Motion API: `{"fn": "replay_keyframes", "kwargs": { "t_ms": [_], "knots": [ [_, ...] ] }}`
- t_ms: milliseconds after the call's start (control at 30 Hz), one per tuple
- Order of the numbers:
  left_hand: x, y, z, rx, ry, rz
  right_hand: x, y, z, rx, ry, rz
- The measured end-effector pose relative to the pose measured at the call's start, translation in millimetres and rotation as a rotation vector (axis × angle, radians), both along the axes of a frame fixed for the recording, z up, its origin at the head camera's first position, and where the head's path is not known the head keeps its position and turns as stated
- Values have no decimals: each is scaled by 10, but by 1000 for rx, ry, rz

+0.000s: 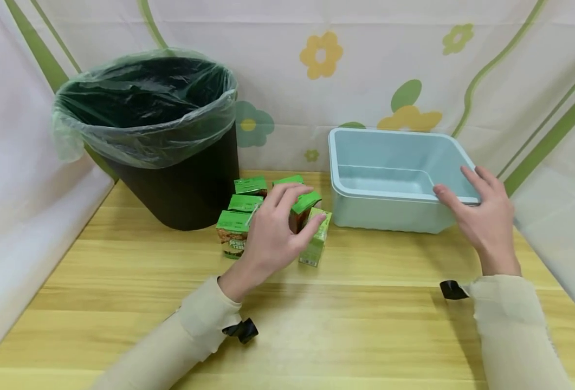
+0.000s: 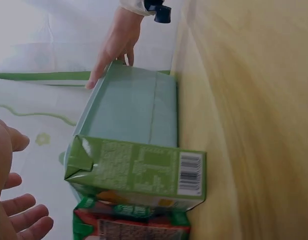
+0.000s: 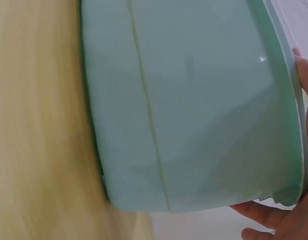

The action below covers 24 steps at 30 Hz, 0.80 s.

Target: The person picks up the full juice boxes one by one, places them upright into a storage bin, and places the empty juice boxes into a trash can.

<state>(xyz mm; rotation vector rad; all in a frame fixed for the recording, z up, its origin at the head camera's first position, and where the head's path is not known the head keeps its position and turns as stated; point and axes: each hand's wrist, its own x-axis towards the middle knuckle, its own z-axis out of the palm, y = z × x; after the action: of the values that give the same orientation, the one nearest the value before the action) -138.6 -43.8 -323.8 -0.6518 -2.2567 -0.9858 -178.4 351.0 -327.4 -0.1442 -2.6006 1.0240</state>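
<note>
Black bin [image 1: 189, 184]: stands left of the blue tub [image 1: 389, 214], well apart; a translucent green liner [image 1: 146, 143] is folded over its rim and lines the inside, whose depth is dark.
Green-topped cartons [image 1: 231, 233]: grouped on the wooden tabletop [image 1: 346, 336] left of the blue tub, partly hidden by the hand; bright green tops, brownish printed pictures, white lettering.
Left hand [image 1: 279, 227]: above the cartons, left of the blue tub; fingers loosely bent, thumb well apart from them, holding nothing.
Light-green carton [image 1: 315, 241]: upright, just left of the blue tub; folded top, pale printed text, and a barcode [image 2: 190, 173] low on its side.
Blue tub: the landmark, rectangular with a rounded rim; smooth pale walls and floor show inside.
Right hand [image 1: 487, 222]: at the tub's near right corner, gripping the rim between thumb and fingers.
</note>
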Motion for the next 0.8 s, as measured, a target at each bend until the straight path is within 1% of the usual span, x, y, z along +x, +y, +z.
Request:
{"fn": "replay_keyframes", "kwargs": {
  "t_ms": [167, 333, 500, 800],
  "knots": [
    [49, 38, -128, 30, -43, 3, 8, 7, -24, -10, 7, -15],
    [76, 73, -222, 27, -51, 8, 14, 32, -13, -17, 14, -26],
    [96, 84, -274, 33, -50, 23, 16, 53, -17, -1, 18, -14],
    [107, 96, -332, -5, -69, 9, 14, 43, -27, -4, 19, -17]
  ]
}}
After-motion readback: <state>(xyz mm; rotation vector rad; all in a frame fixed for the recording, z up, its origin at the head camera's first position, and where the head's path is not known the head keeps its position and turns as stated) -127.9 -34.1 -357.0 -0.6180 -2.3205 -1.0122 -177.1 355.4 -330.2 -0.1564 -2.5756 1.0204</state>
